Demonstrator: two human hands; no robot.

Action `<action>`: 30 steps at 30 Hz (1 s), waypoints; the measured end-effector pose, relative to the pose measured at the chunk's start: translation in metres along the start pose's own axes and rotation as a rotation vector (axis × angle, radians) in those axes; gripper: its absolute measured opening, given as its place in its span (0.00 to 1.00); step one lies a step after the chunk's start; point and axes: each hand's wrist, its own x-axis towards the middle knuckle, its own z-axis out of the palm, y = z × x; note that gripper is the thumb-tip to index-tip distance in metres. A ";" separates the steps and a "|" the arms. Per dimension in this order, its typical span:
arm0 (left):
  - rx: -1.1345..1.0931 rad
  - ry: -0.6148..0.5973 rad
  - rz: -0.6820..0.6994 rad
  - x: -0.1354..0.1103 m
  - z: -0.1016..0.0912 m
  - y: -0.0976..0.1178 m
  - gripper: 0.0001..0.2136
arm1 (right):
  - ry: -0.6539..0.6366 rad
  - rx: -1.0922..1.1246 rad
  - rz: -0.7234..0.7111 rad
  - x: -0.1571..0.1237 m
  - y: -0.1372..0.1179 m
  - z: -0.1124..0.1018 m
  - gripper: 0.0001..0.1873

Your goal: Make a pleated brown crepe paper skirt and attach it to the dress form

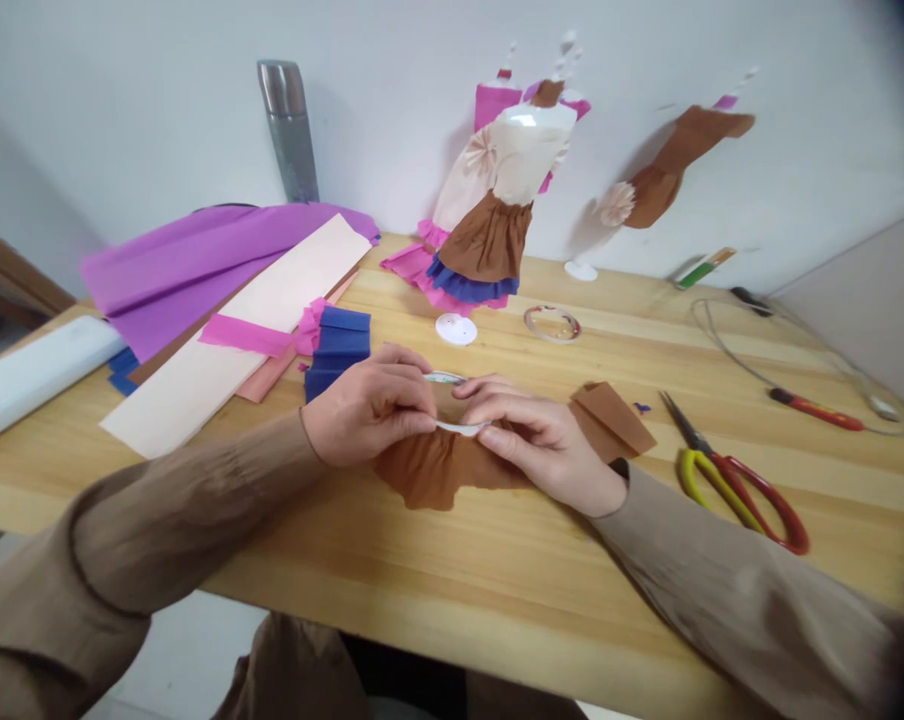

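My left hand (381, 405) and my right hand (534, 435) face each other over the wooden table, fingers closed in a pinch. Between them runs a narrow white strip (463, 429), tape by its look, along the top edge of a gathered piece of brown crepe paper (429, 475). The pleated brown paper hangs below my fingers toward the table's front. Just behind the strip, the rim of a ring like a tape roll (444, 378) shows, partly covered by my fingers. Folded brown crepe paper (613, 420) lies beside my right hand.
Red-and-yellow scissors (737, 490) lie at the right, near a red-handled corded tool (816, 410). Mannequins in paper dresses, one with a brown skirt (489, 240), stand behind, near another tape ring (552, 323). Purple (219, 260), cream (234, 340) and blue paper (339, 345) and a grey flask (291, 140) occupy the left.
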 end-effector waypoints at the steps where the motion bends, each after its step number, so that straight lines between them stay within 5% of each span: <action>1: -0.023 -0.020 -0.008 0.000 0.001 0.000 0.08 | -0.022 -0.005 -0.006 0.000 0.000 0.000 0.07; 8: -0.175 -0.048 -0.071 -0.001 -0.015 0.001 0.23 | -0.026 0.105 0.064 0.002 -0.001 -0.001 0.09; 10: -0.070 0.024 -0.095 0.000 -0.020 0.004 0.23 | -0.020 0.110 0.070 0.002 -0.002 0.000 0.09; 13: 0.176 0.071 0.050 0.002 -0.019 0.011 0.19 | -0.026 0.085 0.056 0.002 -0.003 0.003 0.10; 16: 0.234 -0.042 0.137 0.002 -0.011 0.017 0.15 | -0.042 0.057 0.053 0.002 -0.005 0.005 0.09; 25: -0.082 -0.319 -0.154 0.002 -0.012 0.017 0.15 | -0.028 0.097 0.088 0.004 -0.006 0.005 0.07; 30: -0.061 -0.364 -0.180 0.002 -0.008 0.015 0.13 | 0.010 0.102 0.134 0.003 -0.006 0.006 0.06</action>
